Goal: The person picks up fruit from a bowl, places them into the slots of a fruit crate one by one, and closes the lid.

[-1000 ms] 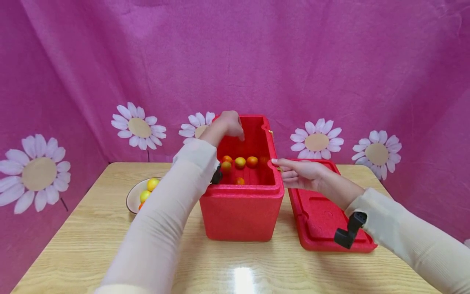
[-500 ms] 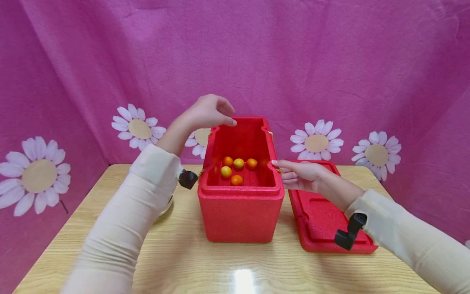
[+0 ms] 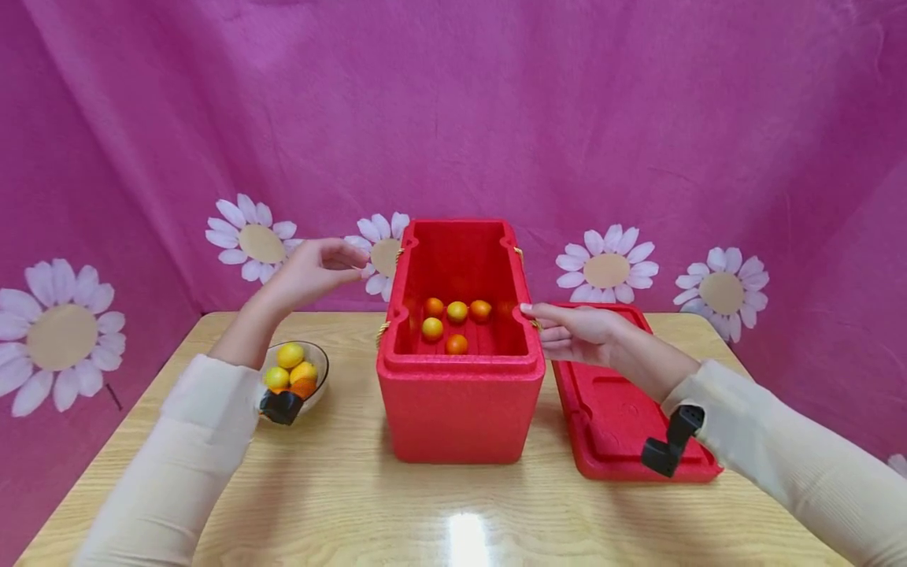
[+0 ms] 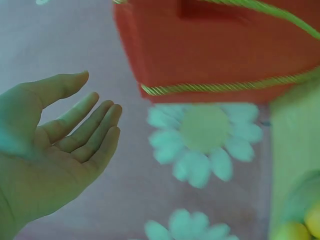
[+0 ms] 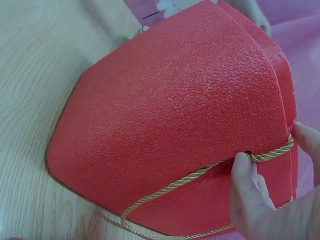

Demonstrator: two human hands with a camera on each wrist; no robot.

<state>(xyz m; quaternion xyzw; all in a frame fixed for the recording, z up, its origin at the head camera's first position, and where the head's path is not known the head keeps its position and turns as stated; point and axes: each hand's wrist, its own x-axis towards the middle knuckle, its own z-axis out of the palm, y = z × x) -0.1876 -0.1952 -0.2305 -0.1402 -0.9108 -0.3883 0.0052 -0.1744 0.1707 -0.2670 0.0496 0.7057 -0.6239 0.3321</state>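
Raised left of the red box [image 3: 462, 417], my left hand [image 3: 319, 272] holds nothing; its thumb and fingers are apart and loosely bent, as the left wrist view shows. My right hand [image 3: 584, 335] rests on the box's right side. Its thumb touches the top rim, and its straight fingers touch the outer wall by the gold rope [image 5: 185, 181]. Several orange and yellow round fruits [image 3: 457, 345] lie on the bottom of the open box. Below my left forearm stands a bowl [image 3: 322, 376] with several yellow and orange fruits [image 3: 289, 354].
A red lid [image 3: 631, 417] lies on the wooden table [image 3: 340, 504] to the right of the box, partly under my right arm. A pink cloth [image 3: 453, 110] with white flowers hangs behind the table.
My left hand has come up out of the box and moved left, then lower toward the bowl side. The bowl shows again beside the forearm. My right hand stays at the rim.
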